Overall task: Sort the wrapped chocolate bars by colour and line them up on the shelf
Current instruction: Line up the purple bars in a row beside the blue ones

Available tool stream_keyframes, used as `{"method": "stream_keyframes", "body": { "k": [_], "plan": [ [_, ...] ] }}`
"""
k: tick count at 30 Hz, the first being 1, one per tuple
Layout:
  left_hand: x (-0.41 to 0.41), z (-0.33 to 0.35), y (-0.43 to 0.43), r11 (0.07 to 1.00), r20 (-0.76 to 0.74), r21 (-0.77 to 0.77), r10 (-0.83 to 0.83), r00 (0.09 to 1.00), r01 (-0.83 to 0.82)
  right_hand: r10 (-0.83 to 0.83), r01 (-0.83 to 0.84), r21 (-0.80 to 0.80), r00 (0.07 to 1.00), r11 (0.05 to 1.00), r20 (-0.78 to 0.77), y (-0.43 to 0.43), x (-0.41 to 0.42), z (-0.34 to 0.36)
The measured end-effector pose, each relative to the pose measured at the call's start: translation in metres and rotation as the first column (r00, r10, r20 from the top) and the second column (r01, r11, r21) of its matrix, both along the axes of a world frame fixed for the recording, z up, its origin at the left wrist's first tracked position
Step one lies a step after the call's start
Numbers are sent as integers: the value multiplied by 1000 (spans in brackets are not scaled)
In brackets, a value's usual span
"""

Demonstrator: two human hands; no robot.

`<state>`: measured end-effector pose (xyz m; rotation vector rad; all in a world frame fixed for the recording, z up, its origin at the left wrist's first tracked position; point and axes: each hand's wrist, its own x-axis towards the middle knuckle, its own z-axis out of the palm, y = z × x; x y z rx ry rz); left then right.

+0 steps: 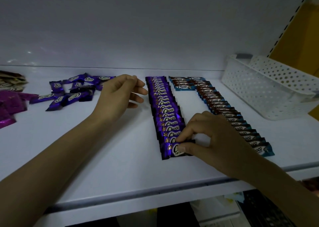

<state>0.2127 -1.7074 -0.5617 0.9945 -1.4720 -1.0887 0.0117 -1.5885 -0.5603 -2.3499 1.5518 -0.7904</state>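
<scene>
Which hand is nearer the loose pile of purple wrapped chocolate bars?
Left. The left hand is at the right edge of the loose pile of purple wrapped chocolate bars; the right hand is farther off, pinching the front bar of the lined-up purple row.

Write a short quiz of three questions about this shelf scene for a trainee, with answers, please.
1. True or false: the right hand pinches the front bar of the purple row.
2. What stands right of the blue row? A. white basket B. glass jar C. cardboard box
3. Fill in: the loose purple bars lie ____ of the purple row.
Key: 1 true; 2 A; 3 left.
</scene>
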Motion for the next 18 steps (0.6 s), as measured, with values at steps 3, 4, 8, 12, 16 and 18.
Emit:
{"method": "stream_keyframes", "body": {
  "k": [3, 4, 8, 12, 16, 18],
  "plan": [
    [-1, -4, -1, 998, 51, -69, 12, 999, -8, -20, 20, 6, 1000, 1000, -1, -1, 0, 0],
    [0, -5, 0, 995, 79, -99, 16, 997, -8, -22, 22, 10, 1000, 1000, 0, -1, 0, 0],
    [0, -8, 1, 982, 159, -187, 10, 987, 21, -32, 32, -6, 999, 999, 29, 0, -2, -1],
    [6, -8, 1, 929, 323, -369, 155, 934, -26, -48, 52, -39, 993, 998, 110, -2, -3, 4],
    [12, -8, 2, 847, 542, -531, 325, 775, 16, -51, 54, -25, 990, 998, 135, -16, 6, 18],
    [18, -8, -4, 827, 659, -560, 400, 637, 60, -30, 30, -3, 988, 1000, 151, -28, 15, 27]
  ]
}}
